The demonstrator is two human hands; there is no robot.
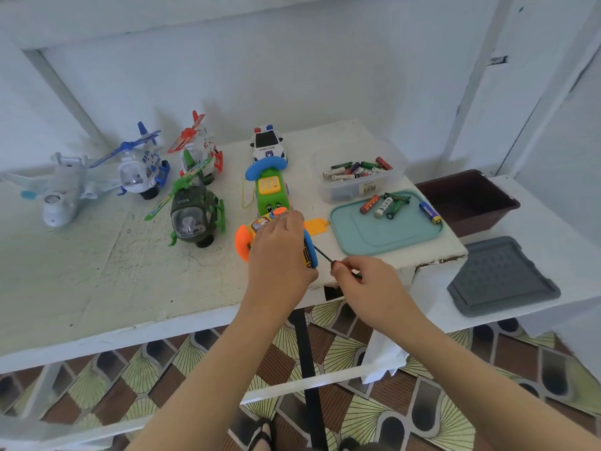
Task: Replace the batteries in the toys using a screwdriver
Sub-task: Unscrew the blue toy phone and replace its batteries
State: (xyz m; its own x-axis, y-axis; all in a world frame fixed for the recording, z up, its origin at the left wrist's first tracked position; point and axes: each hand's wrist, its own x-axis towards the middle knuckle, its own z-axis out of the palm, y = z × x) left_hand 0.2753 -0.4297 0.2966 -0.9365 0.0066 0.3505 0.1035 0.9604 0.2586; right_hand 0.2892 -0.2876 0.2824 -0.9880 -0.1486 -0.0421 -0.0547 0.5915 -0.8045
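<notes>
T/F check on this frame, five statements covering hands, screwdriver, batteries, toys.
1. The right hand pinches the screwdriver. True.
2. The left hand rests flat on the table. False: it grips the yellow toy phone.
3. Loose batteries lie on the teal lid. True.
4. The clear box is empty. False: it holds more batteries.
5. The police car stands at the table's near edge. False: it stands at the back, behind the green toy phone.
</notes>
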